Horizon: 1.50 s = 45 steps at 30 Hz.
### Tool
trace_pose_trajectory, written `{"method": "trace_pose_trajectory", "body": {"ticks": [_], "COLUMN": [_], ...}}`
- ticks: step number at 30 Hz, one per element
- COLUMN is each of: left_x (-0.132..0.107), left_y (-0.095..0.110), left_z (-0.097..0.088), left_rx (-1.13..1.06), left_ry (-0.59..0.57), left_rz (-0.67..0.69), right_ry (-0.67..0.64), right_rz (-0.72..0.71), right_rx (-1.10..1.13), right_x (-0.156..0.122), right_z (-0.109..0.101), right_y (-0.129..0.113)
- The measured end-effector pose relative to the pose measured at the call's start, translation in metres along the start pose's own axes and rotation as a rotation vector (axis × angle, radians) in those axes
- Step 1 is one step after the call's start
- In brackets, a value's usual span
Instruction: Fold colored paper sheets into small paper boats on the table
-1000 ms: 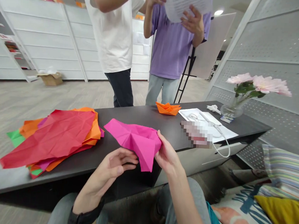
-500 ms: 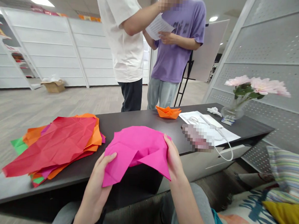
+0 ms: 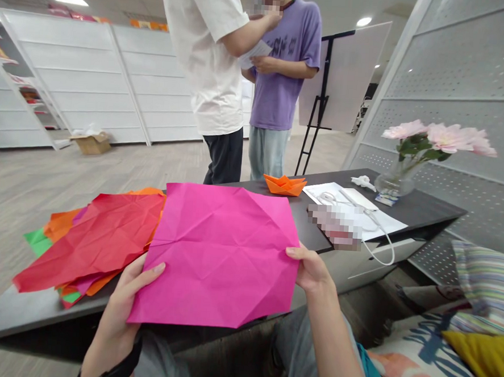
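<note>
Head view: the pink paper (image 3: 218, 254), bunched moments ago, now spreads open and creased, its folds seemingly undone. The left hand (image 3: 132, 289) and right hand (image 3: 313, 269) pinch its sides over the near edge of the table (image 3: 434, 207); an orange paper boat (image 3: 284, 186) sits at the table's far edge.

Person's own body, lower part of the frame. Left hand (image 3: 122, 301), lower left: bare, above a broad matte black band (image 3: 122, 368) that encircles the wrist and reaches the bottom edge. Right hand (image 3: 316, 273), right of centre: bare, with slender fingers (image 3: 297, 252); its bare forearm (image 3: 337, 337) broadens toward the bottom edge. Legs, bottom centre: faded grey-blue trousers (image 3: 304, 342), denim-like, partly in shadow.
</note>
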<state>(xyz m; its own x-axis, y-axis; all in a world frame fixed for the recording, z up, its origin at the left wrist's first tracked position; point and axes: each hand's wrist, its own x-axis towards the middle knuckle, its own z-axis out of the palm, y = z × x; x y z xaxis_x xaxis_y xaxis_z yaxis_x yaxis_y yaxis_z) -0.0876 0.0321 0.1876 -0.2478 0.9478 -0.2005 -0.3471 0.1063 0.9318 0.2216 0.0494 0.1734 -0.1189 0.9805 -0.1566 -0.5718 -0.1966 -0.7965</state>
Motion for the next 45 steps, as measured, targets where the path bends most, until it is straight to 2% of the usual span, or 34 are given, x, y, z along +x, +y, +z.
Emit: {"method": "trace_pose_trajectory", "body": {"ticks": [5, 7, 9, 14, 16, 20, 21, 22, 25, 27, 28, 29, 30, 32, 34, 35, 38, 42, 45], "left_x": [0.004, 0.006, 0.01, 0.02, 0.015, 0.002, 0.0, 0.0, 0.002, 0.006, 0.009, 0.013, 0.018, 0.033, 0.053, 0.064, 0.092, 0.105, 0.103], "left_y": [0.004, 0.004, 0.004, 0.003, 0.006, 0.022, 0.029, 0.038, 0.075, 0.101, 0.112, 0.121, 0.127, 0.129, 0.119, 0.111, 0.081, 0.05, 0.042], "left_z": [-0.006, -0.01, -0.018, -0.044, -0.046, -0.043, -0.045, -0.05, -0.074, -0.088, -0.092, -0.094, -0.094, -0.091, -0.088, -0.089, -0.103, -0.131, -0.142], "left_rx": [0.017, 0.045, 0.082, 0.138, 0.179, 0.454, 0.543, 0.643, 1.066, 1.213, 1.247, 1.272, 1.292, 1.372, 1.494, 1.578, 1.719, 1.831, 1.848], "left_ry": [0.001, -0.034, -0.041, 0.057, 0.056, 0.05, 0.09, 0.187, 0.639, 0.921, 1.001, 1.015, 0.983, 0.79, 0.527, 0.376, 0.117, -0.109, -0.182], "left_rz": [0.038, 0.054, 0.067, 0.118, 0.156, 0.253, 0.316, 0.405, 0.711, 0.921, 1.024, 1.116, 1.207, 1.355, 1.397, 1.357, 1.213, 0.923, 0.752], "right_ry": [-0.129, -0.139, -0.081, 0.172, 0.199, -0.01, -0.06, -0.088, -0.044, -0.002, 0.016, 0.03, 0.039, 0.045, 0.045, 0.046, 0.048, 0.042, 0.036], "right_rz": [-0.08, -0.14, -0.218, -0.457, -0.504, -0.478, -0.474, -0.473, -0.467, -0.463, -0.464, -0.465, -0.464, -0.461, -0.458, -0.456, -0.453, -0.435, -0.413], "right_rx": [0.006, -0.051, -0.118, -0.463, -0.498, -0.543, -0.558, -0.566, -0.538, -0.531, -0.538, -0.55, -0.566, -0.608, -0.655, -0.675, -0.712, -0.72, -0.718], "right_x": [0.002, 0.007, 0.015, 0.04, 0.045, 0.047, 0.048, 0.05, 0.061, 0.068, 0.071, 0.072, 0.073, 0.072, 0.071, 0.07, 0.069, 0.07, 0.072], "right_z": [-0.001, -0.001, -0.002, -0.001, 0.005, 0.024, 0.027, 0.029, 0.026, 0.021, 0.018, 0.016, 0.014, 0.012, 0.012, 0.012, 0.013, 0.012, 0.01], "right_y": [0.005, 0.007, 0.009, 0.02, 0.027, 0.043, 0.047, 0.052, 0.064, 0.069, 0.071, 0.072, 0.073, 0.073, 0.072, 0.071, 0.07, 0.07, 0.072]}}
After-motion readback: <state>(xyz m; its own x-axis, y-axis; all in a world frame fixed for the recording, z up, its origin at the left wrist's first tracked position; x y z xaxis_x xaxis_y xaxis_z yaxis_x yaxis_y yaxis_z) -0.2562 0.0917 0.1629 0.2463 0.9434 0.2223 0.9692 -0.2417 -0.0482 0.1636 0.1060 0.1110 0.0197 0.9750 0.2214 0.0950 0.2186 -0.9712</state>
